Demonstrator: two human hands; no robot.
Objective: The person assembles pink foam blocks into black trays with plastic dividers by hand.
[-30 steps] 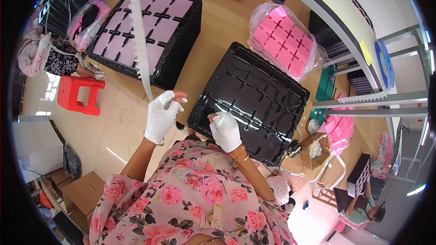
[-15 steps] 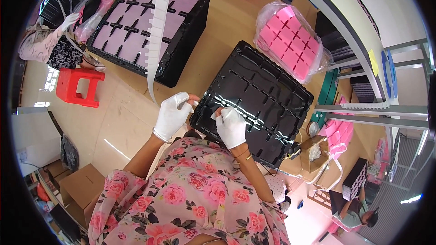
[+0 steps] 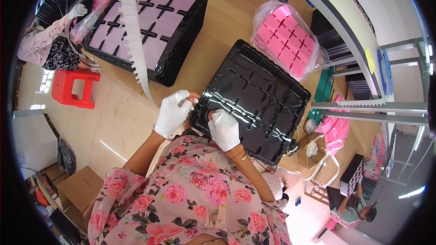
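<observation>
A shiny black plastic tray (image 3: pixel 254 95) with cross-shaped ridges lies tilted on the table in front of me. My left hand (image 3: pixel 172 112), in a white glove with bare fingertips, is at its left corner, thumb and forefinger pinched together. Over the tray's near left part is my right hand (image 3: pixel 224 130), gloved the same way, its fingers curled and the fingertips low over the surface. Whatever either hand pinches is too small to make out. A white notched strip (image 3: pixel 136 47) hangs from above, its lower end close to my left hand.
At the back left stands a stack of black trays with lilac foam pads (image 3: pixel 154 11). Bagged pink foam (image 3: pixel 286 38) lies beyond the tray. An open carton (image 3: pixel 309 152) is at the right, a red stool (image 3: pixel 75 88) at the left. Co-workers (image 3: pixel 47 43) are at both sides.
My right hand has shifted slightly left and toward me, its fingers more curled. The hanging strip has swung left. My left hand stays nearly in place.
</observation>
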